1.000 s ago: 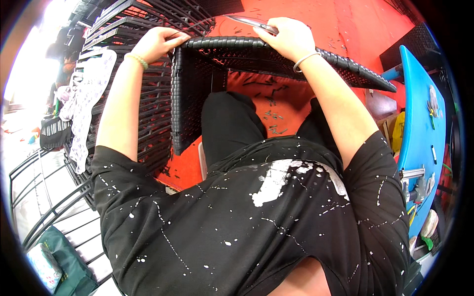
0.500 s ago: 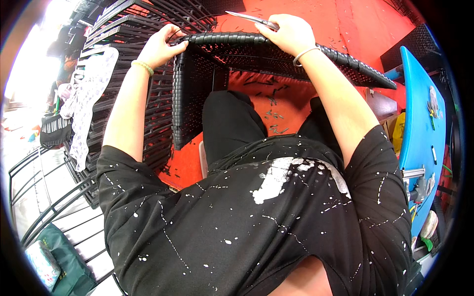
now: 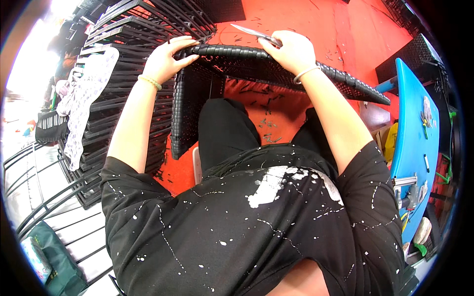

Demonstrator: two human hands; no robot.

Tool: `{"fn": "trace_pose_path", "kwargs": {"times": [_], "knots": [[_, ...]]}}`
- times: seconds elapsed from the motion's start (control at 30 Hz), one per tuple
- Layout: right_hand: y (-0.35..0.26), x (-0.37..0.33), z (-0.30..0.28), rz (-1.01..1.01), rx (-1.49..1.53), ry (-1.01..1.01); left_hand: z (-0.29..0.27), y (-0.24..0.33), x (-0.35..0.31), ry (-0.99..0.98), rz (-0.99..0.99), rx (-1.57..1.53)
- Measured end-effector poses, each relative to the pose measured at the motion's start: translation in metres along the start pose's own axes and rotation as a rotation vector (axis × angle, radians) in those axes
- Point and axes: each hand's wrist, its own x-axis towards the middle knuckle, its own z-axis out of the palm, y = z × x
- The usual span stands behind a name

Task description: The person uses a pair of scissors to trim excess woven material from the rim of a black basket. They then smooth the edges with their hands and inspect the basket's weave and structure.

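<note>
A black woven rattan-style furniture piece (image 3: 237, 52) stands in front of me, its wrapped upper edge crossing the view and its left side panel reaching toward my knees. My left hand (image 3: 165, 60) is at its upper left corner, fingers over the edge and thumb on the near side, gripping it. My right hand (image 3: 296, 49) rests by the upper edge right of the middle. It holds scissors (image 3: 252, 32), with the slim pointed metal blades together and aimed left and away; the handles are hidden in my palm.
Stacked black slatted frames (image 3: 123, 64) stand close on the left, with a patterned cloth (image 3: 91, 98) over them. Dark cut scraps (image 3: 266, 106) litter the red floor (image 3: 276, 12). A blue table (image 3: 412, 123) with tools stands at right. A green bag (image 3: 57, 256) lies lower left.
My left hand has shifted slightly right and nearer, its fingers now spread over the corner instead of bunched at the edge. The woven piece's upper edge sits a little lower in view.
</note>
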Motion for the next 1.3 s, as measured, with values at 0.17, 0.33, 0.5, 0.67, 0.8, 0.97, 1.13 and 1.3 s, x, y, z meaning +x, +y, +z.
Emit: {"fn": "trace_pose_path", "kwargs": {"times": [0.17,0.33,0.5,0.67,0.8,0.97,1.13,1.3], "knots": [[0.0,-0.012,-0.007,-0.016,0.015,-0.024,-0.011,0.024,0.004,-0.092,0.037,0.135],[0.003,-0.018,-0.005,-0.03,0.033,-0.012,-0.016,0.016,0.004,-0.121,0.076,0.16],[0.002,-0.018,-0.005,-0.033,0.024,-0.006,-0.014,0.014,0.003,-0.094,0.103,0.159],[0.003,-0.024,-0.009,-0.017,0.01,-0.012,-0.018,0.037,0.01,-0.171,0.129,0.125],[0.003,-0.025,-0.008,-0.031,0.016,-0.002,-0.015,0.03,0.008,-0.177,0.146,0.111],[0.005,-0.026,-0.007,-0.045,0.023,0.02,-0.021,0.019,0.007,-0.171,0.114,0.065],[-0.001,-0.021,-0.008,-0.061,0.035,0.018,-0.022,0.015,0.006,-0.183,0.062,0.02],[0.001,-0.053,-0.011,-0.093,0.094,0.091,-0.018,0.035,-0.021,-0.131,0.078,-0.074]]}}
